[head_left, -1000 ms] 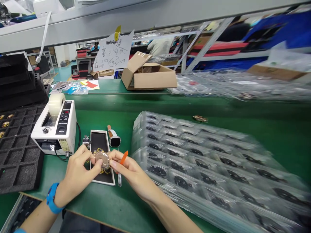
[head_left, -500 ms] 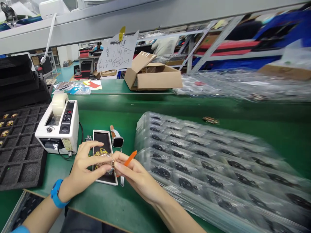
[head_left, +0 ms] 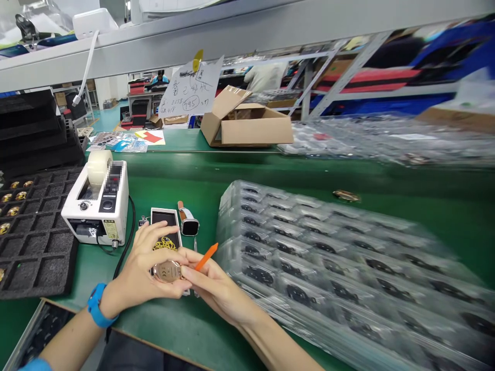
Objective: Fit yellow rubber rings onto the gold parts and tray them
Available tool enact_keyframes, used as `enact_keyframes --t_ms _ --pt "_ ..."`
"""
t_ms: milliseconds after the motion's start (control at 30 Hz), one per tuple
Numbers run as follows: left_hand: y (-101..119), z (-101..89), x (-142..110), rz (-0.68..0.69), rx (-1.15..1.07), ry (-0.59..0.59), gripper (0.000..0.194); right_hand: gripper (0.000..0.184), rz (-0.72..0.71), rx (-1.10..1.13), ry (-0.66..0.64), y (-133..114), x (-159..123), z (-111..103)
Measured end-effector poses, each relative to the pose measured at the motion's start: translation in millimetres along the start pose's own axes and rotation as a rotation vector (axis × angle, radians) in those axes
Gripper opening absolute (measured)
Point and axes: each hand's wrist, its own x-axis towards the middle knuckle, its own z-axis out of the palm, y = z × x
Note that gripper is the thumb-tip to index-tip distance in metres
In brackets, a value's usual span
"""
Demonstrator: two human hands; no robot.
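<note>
A rose-gold watch case is held between both hands, its round back with fine printed marks facing me. My left hand grips it around the rim with thumb and fingers. My right hand pinches its right edge, and an orange plastic stick juts up from between the same fingers. Behind my left hand is a white-rimmed box with a black inside, partly covered; yellow rings lie in it. A square-faced smartwatch with a light strap rests just right of the box.
A white tape dispenser stands left of the box. Beyond it lies a black foam tray with several gold watch parts. Stacked clear plastic trays holding black straps cover the right side. A cardboard box sits at the back, beneath a shelf beam.
The watch case has turned so its printed back faces me. Both hands have shifted slightly down, still together. The view has also moved a little.
</note>
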Motion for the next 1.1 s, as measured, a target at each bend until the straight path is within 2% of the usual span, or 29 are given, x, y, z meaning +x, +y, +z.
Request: enact_keyframes --t_ms 333,633,700,767,833,867,933,1000,1100 --pt "-0.4 0.4 -0.5 0.020 -0.007 0.006 0.023 0.038 0.027 0.071 0.000 5.2 1.8 0.3" --pt "-7.5 1.8 -3.4 -0.013 -0.012 -0.052 0.024 0.037 0.072 0.140 0.042 26.7 6.9 -6.7" --pt "-7.9 0.5 -8.1 -0.015 0.029 -0.072 0.035 0.038 0.062 0.102 0.031 25.7 7.3 -5.1" --pt "-5.4 -8.2 -17.3 -0.006 0.090 -0.084 0.059 0.039 0.025 0.006 0.015 19.2 6.1 -3.1" --pt "-1.5 -28.4 -32.0 -0.016 0.160 -0.057 0.075 0.041 -0.037 -0.133 -0.002 6.7 3.4 -2.3" --pt "-0.1 -43.6 -41.5 -0.050 0.205 -0.020 0.072 0.041 -0.068 -0.216 -0.020 -1.6 2.0 -2.6" --pt "-1.0 -83.5 -65.6 -0.178 0.368 0.114 0.046 0.040 -0.106 -0.427 -0.080 -21.4 1.3 -4.5" --pt "-8.6 -131.7 -97.0 -0.432 0.583 0.202 0.027 0.035 -0.105 -0.732 -0.148 -42.8 6.7 -7.2" --pt "-31.2 -202.0 -157.3 -0.818 0.893 0.189 0.028 0.023 -0.058 -1.322 -0.162 -70.6 33.9 -12.4"
